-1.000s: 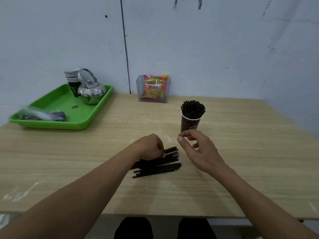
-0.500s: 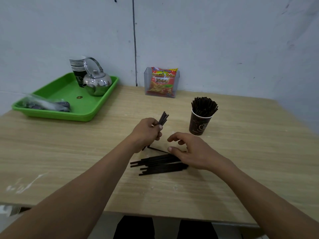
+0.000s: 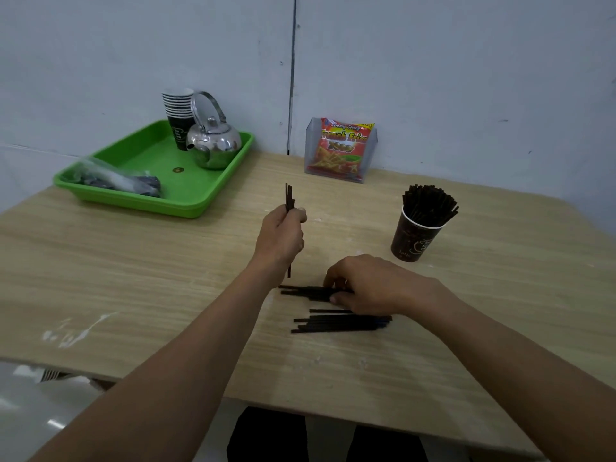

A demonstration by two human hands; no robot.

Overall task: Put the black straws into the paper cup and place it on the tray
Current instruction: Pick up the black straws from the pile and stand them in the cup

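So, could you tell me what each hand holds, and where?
Left hand grips a few straws mid-length; right hand pinches a bunch on the table.

A steel kettle (image 3: pixel 215 146) stands at the far left of the wooden counter (image 3: pixel 133 278), handle raised; a stack of dark cups (image 3: pixel 177 118) is just behind it; a crumpled clear plastic bag (image 3: pixel 116 180) lies nearer; a red French-fries snack packet (image 3: pixel 340 148) stands in a clear holder (image 3: pixel 371 151) against the pale wall (image 3: pixel 433 61).
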